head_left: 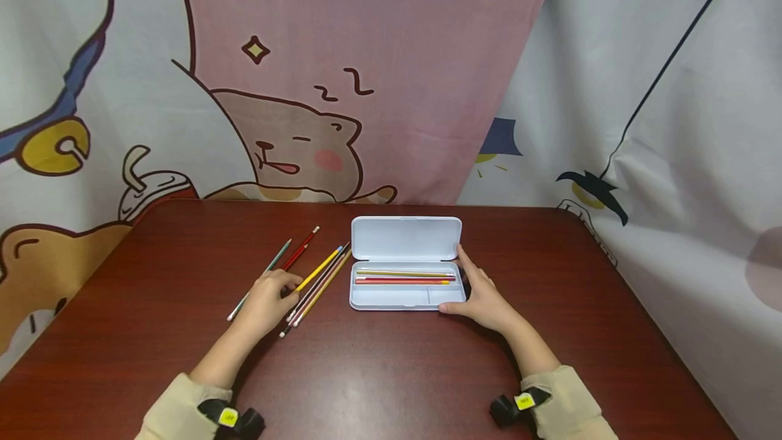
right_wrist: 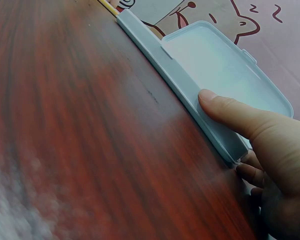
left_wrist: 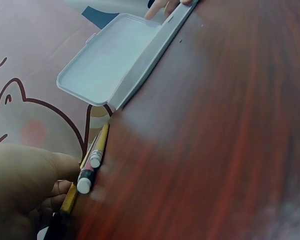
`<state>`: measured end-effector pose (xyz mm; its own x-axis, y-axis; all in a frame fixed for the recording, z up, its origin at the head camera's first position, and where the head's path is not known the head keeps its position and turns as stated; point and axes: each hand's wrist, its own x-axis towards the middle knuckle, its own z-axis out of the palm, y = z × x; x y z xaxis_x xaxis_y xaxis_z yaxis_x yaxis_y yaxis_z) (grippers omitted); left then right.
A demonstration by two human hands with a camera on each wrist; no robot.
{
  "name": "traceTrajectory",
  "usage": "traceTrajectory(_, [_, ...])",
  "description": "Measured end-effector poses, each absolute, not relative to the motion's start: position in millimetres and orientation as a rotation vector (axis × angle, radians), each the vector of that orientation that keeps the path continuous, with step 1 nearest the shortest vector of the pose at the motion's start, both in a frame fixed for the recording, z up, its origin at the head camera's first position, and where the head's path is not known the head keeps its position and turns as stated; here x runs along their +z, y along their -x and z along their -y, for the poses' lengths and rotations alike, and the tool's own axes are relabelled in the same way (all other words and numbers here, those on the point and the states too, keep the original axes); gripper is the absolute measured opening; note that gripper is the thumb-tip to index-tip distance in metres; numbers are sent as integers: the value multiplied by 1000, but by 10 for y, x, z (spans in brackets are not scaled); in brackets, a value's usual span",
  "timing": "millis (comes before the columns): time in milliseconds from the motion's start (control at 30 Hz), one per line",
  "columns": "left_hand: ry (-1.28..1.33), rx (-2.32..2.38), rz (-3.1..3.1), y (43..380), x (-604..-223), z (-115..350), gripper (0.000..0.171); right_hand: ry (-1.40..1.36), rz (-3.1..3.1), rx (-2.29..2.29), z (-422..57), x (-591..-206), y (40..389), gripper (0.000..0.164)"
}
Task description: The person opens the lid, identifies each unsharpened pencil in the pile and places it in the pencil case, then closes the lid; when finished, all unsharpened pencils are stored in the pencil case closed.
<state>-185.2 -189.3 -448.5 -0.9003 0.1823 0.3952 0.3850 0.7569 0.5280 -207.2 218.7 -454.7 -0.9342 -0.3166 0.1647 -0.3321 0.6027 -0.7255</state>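
My left hand (head_left: 265, 301) is over the loose pencils on the table, its thumb and fingers pinching a yellow pencil (head_left: 320, 268). The left wrist view shows this yellow pencil (left_wrist: 69, 200) at the fingertips, beside other pencils with white erasers. With thumb on the front edge and fingers along the right side, my right hand (head_left: 485, 299) grips a white pencil case (head_left: 391, 300). Its lid (head_left: 406, 237) stands raised at the back. Several pencils (head_left: 403, 280) lie lengthwise in the long compartment. In the right wrist view, the thumb presses the case's front wall (right_wrist: 190, 105).
Left of the case, several striped and dark pencils (head_left: 320, 290) lie slanted together. Red pencils (head_left: 297, 254) and a green pencil (head_left: 277, 254) lie beyond and beside the left hand. A patterned curtain (head_left: 415, 87) hangs behind the brown table (head_left: 379, 379).
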Motion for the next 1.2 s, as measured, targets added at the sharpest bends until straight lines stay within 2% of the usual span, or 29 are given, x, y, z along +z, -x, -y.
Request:
traceTrajectory(500, [408,-922,2570,1816,-4476,1898,19,-575,2788,1275,-2186,-4572,2078,121])
traceTrajectory(800, [409,-947,2575,1772,-4306,1976,19,-597,2774,1259,-2191,-4582,2083,120])
traceTrajectory(1200, [548,-962,2504,1752,-4077,1966,20,-591,2779,1256,-2197,-4566,2086,120])
